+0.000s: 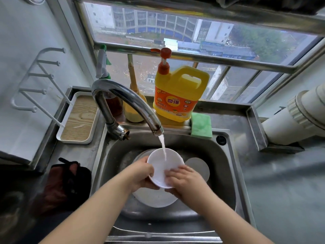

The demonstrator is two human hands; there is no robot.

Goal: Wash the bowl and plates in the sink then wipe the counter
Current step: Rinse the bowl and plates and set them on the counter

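Observation:
A small white bowl (162, 162) is held tilted over the steel sink (219, 173), under the stream of water from the curved tap (126, 103). My left hand (140, 173) grips its left rim. My right hand (184, 178) holds the lower right edge, its fingers lying inside the bowl. Below them a large white plate (154, 198) lies in the sink. A smaller white plate (200, 168) sits to the right, partly hidden by my right hand.
A yellow dish-soap jug (179, 92) with a pump and a green sponge (201, 125) stand behind the sink. A wood-lined tray (79, 120) lies at the left. A dark red cloth (65, 184) rests on the left counter; grey counter (281, 191) runs right.

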